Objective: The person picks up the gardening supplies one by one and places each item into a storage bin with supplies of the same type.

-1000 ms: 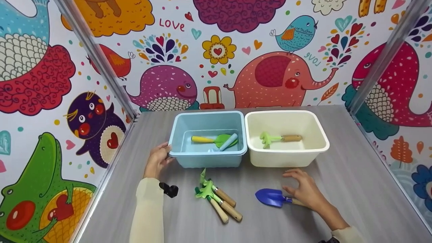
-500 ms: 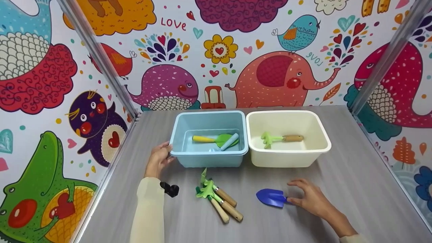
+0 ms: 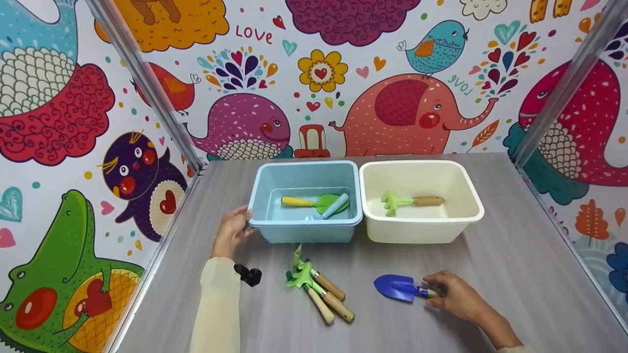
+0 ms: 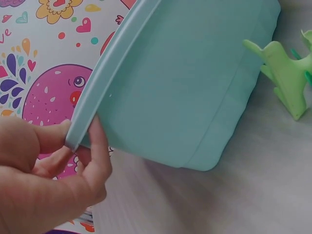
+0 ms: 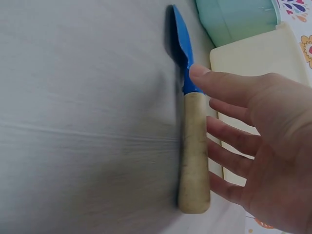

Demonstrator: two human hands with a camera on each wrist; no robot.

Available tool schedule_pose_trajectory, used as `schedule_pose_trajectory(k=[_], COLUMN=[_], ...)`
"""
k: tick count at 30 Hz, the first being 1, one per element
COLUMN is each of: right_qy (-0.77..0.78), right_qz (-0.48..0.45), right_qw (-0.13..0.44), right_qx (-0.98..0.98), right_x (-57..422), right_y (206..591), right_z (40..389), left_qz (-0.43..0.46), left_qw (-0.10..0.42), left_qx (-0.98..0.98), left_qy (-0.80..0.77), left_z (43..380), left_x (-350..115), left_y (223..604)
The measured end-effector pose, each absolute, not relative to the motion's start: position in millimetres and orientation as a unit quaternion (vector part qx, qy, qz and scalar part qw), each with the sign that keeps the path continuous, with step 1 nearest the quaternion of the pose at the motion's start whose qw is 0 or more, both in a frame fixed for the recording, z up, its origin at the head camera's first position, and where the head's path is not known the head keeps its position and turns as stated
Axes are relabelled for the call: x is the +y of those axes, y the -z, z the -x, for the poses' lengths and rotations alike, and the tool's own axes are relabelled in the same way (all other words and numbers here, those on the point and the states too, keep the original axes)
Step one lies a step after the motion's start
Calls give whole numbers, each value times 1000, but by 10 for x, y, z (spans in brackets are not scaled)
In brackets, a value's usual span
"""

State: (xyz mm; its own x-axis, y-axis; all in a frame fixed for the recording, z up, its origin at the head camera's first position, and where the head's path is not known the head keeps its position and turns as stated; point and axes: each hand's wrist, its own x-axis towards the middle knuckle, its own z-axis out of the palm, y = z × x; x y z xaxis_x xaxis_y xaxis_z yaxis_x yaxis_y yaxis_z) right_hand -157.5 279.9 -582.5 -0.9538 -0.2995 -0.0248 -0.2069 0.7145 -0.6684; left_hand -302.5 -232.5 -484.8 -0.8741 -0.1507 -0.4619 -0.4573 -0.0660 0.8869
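My left hand (image 3: 231, 231) pinches the left front corner of the light blue bin's (image 3: 305, 233) rim, thumb on one side and fingers beneath, as the left wrist view shows. On the table lies a blue hand trowel (image 3: 395, 287) with a wooden handle (image 5: 194, 156). Over that handle is my right hand (image 3: 461, 298); its thumb reaches the blue neck, and its loosely bent fingers lie along the handle's side without closing round it. Inside the blue bin are a yellow-handled green shovel (image 3: 327, 202) and a light blue handle (image 3: 335, 206).
A cream bin (image 3: 417, 232) stands against the blue bin's right side, holding a green hand rake (image 3: 391, 202) with a wooden handle. Several wooden-handled green garden tools (image 3: 333, 305) lie piled before the blue bin. Printed panels with metal corner posts enclose the table.
My right hand has moved right and nearer to me along the trowel, its fingers coming down to the handle. The left hand stays at the blue bin's corner.
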Motion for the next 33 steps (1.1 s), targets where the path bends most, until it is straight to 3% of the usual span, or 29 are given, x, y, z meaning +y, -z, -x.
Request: schedule_pose_trajectory(k=[12,20,33], right_qy=[373,345,354], right_qz=[114,112,162], right_qw=[99,86,111], right_qx=[915,928,914], right_x=[2851,2835,2854], right_y=[5879,5896,5879], right_z=[1610,1637,1673], left_qz=[218,221,224], left_qw=[102,102,106], left_qx=[675,680,680], left_qy=[-697,-691,-690], left_z=[3024,3024,3024], left_x=[-2326,-2322,-2340], left_y=[4858,4862,4862])
